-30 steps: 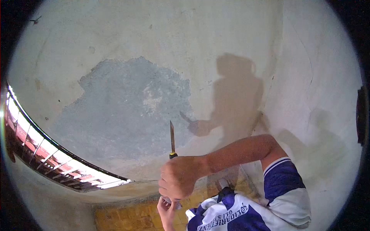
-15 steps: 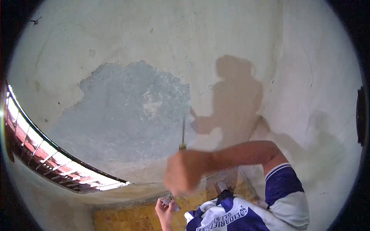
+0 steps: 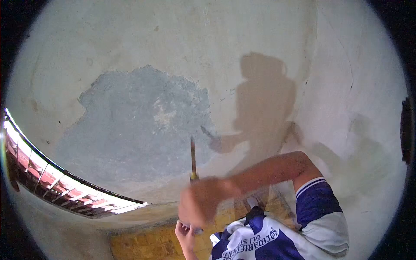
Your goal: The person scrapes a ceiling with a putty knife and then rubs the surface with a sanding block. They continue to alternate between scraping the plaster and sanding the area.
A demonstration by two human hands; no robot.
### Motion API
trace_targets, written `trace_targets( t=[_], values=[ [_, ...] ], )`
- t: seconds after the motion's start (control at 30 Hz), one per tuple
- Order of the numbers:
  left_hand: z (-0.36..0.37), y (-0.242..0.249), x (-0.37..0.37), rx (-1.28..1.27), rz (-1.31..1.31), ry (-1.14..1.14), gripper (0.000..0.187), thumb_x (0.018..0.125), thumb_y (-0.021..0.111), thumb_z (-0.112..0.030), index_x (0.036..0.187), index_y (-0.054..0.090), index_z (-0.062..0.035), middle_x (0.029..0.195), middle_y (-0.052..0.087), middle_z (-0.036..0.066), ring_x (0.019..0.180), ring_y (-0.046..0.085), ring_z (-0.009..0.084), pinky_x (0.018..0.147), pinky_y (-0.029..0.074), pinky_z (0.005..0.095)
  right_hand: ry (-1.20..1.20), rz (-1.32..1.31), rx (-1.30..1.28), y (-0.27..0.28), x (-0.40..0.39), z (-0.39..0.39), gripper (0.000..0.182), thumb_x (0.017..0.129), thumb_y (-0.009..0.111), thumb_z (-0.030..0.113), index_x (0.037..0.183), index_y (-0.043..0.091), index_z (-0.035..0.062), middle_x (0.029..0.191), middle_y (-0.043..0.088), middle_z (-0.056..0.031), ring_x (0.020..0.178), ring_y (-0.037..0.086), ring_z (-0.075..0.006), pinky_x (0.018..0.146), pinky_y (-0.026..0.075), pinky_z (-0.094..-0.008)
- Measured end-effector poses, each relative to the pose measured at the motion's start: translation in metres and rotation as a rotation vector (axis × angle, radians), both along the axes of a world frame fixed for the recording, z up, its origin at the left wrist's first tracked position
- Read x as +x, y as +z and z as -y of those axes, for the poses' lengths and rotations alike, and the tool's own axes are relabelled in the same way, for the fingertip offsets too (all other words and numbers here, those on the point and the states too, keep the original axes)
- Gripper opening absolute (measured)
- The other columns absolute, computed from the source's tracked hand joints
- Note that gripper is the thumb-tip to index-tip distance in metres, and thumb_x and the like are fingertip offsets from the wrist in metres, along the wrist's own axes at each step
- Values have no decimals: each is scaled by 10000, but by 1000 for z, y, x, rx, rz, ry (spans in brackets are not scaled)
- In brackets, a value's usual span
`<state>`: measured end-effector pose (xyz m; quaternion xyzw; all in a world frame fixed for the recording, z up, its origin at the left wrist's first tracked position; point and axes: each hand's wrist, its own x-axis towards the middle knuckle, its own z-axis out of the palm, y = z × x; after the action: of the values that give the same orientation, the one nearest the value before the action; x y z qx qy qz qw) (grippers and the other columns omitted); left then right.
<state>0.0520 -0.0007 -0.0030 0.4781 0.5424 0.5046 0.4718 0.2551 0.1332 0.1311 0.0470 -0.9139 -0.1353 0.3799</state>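
My right hand (image 3: 196,203) is closed round the handle of a screwdriver (image 3: 193,156), a long thin metal shaft with a yellow-and-black end at my fist. The shaft points up the picture, its tip overlapping the lower right of a grey bare patch (image 3: 130,117) on the wall. Below, my left hand (image 3: 186,239) pinches a small flat greyish piece (image 3: 199,231). My right fist partly hides that piece and the left fingers, and what the piece is made of does not show.
Pale wall plaster (image 3: 186,34) surrounds the patch, with my shadow (image 3: 265,95) to its right. At the lower left is a barred window opening (image 3: 56,184). Yellowish floor tiles (image 3: 138,246) lie below, and a dark object (image 3: 406,130) stands at the right edge.
My right hand and the screwdriver have moved down and left, and the fist now overlaps the left hand more. The shadow of the tool has also shifted left on the wall.
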Motion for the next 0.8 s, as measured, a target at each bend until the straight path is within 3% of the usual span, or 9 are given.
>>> trace_targets(
  t=[0.13,0.23,0.3,0.37,0.43,0.57,0.63,0.77,0.8],
  values=[
    [-5,-12,-7,-61,10,15,185,814,660,39,874,499,-30,837,591,16,778,555,70,682,470,231,-131,29,-103,3,13,-25,227,579,622,235,497,435,135,464,422,20,396,467,-140,360,360,-306],
    [-5,-10,-4,-12,14,22,184,815,663,36,873,502,-33,834,589,12,779,546,64,680,451,219,-78,-10,0,8,-3,-4,226,567,614,278,508,452,133,470,437,23,390,455,-123,358,344,-291],
    [-8,2,0,82,-238,50,184,818,666,30,880,504,-31,841,591,13,782,544,64,687,443,215,-56,-2,50,11,-17,35,240,550,618,311,510,450,144,472,436,27,391,454,-118,365,350,-294],
    [-5,0,-3,73,-215,58,183,818,662,34,889,506,-30,846,587,10,786,540,64,695,439,214,22,74,-43,16,-17,42,284,580,637,341,513,452,136,475,452,6,390,470,-158,369,362,-322],
    [-4,-11,-11,-27,84,46,181,814,650,46,899,510,-30,848,579,3,792,534,64,703,438,216,51,86,-128,10,-20,35,290,596,643,347,519,464,132,479,462,-4,396,484,-186,379,380,-341],
    [-3,-25,-17,9,75,63,186,807,637,66,907,510,-27,860,573,-2,796,536,64,701,439,212,102,129,-302,1,-14,22,304,628,656,360,533,488,125,486,481,-26,409,512,-242,399,414,-379],
    [-5,-1,-3,84,31,41,187,813,638,69,911,505,-20,862,574,5,795,541,67,705,446,218,126,60,-233,0,-14,33,299,634,654,356,537,483,131,489,484,-28,420,525,-256,409,429,-392],
    [0,-23,-21,-45,32,16,244,839,611,49,1070,549,0,962,603,31,877,562,89,764,446,231,48,23,-302,-4,8,-7,313,630,657,378,567,483,126,501,474,-24,421,510,-257,406,414,-386],
    [-4,-14,-14,-32,26,47,210,809,625,96,928,493,-15,872,569,18,822,557,84,719,471,236,18,16,-304,-1,17,-10,319,631,659,388,578,484,126,508,472,-24,425,507,-256,407,410,-383]
  ],
)
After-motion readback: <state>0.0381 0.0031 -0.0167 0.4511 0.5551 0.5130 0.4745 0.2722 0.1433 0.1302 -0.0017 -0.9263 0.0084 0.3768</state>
